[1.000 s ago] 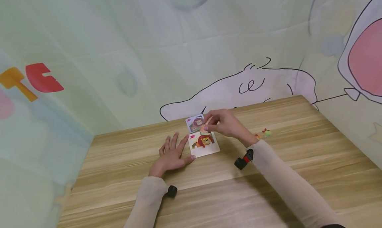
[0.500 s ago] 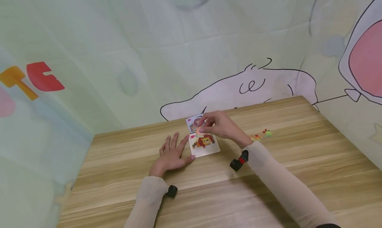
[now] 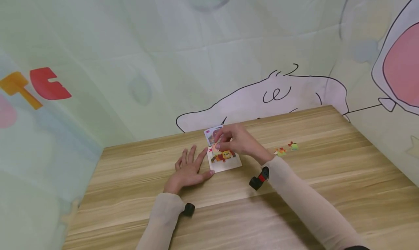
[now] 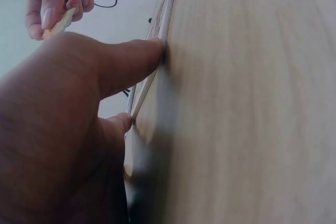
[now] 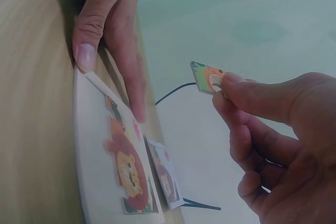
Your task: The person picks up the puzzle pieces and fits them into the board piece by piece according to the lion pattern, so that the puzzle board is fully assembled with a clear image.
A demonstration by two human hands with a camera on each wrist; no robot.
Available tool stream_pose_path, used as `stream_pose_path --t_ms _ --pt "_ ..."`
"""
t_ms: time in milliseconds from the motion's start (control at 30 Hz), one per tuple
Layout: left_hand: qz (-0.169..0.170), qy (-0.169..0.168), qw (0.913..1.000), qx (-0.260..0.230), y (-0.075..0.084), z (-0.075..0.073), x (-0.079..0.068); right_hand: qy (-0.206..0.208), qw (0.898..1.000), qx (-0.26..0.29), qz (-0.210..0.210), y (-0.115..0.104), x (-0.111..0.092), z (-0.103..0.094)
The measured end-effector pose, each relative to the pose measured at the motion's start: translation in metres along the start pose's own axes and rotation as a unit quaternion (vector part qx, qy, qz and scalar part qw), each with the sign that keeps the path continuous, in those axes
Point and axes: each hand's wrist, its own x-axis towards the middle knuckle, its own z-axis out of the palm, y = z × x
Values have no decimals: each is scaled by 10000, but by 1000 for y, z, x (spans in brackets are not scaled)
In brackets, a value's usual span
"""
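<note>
A white puzzle board with a partly assembled lion picture lies on the table; its lion shows clearly in the right wrist view. My left hand lies spread beside it, thumb and index fingertip touching its left edge. My right hand is above the board's upper part, pinching a small puzzle piece between thumb and index finger. The piece has orange and green print and is held clear of the board. Just behind the board is a picture card of the same lion, partly covered by my right hand.
Loose puzzle pieces lie to the right on the wooden table, one orange and yellow piece and one green and red piece. A printed cloth backdrop rises directly behind the table's far edge.
My right hand has moved left with the puzzle piece, from the board's upper right towards its upper left. The loose pieces have come out from behind my right wrist. My left hand has stayed still.
</note>
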Motion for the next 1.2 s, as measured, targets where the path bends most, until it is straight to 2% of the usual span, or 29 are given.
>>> stream_pose_path --t_ms 133,567,1000,1200 --pt "-18 -21 10000 71 -1 1 3 -44 10000 -47 -4 1 1 4" --pt "-26 19 9998 206 -4 4 6 -232 9986 -226 420 8 -1 16" --pt "-93 -64 9998 140 -2 1 3 -404 9987 -175 238 24 1 30" --pt "-123 -67 9999 94 -1 1 3 -495 9979 -205 377 27 0 34"
